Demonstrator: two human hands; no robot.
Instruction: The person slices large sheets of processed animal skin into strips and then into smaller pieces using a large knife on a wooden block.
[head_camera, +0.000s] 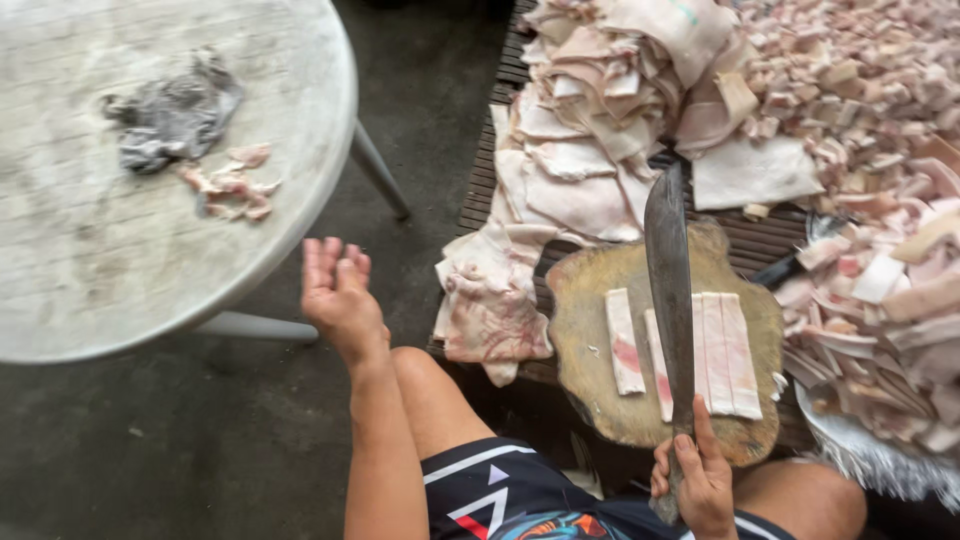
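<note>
Nearest, the right hand (703, 482) grips the handle of a long cleaver (671, 290), its blade lying across strips of pork fat (700, 352) on a round wooden chopping block (590, 330). The left hand (338, 291) hangs empty — fingers loosely spread — beside a round white table (80, 270). Farther off, sheets of pork skin (580, 150) pile on a slatted platform (482, 175) — a crumpled grey rag (175, 118) lies on the table.

A crumpled grey rag (172, 112) and some meat scraps (232, 184) lie on my round white worktop (90, 260). The floor (200, 440) beneath is dark concrete.
</note>
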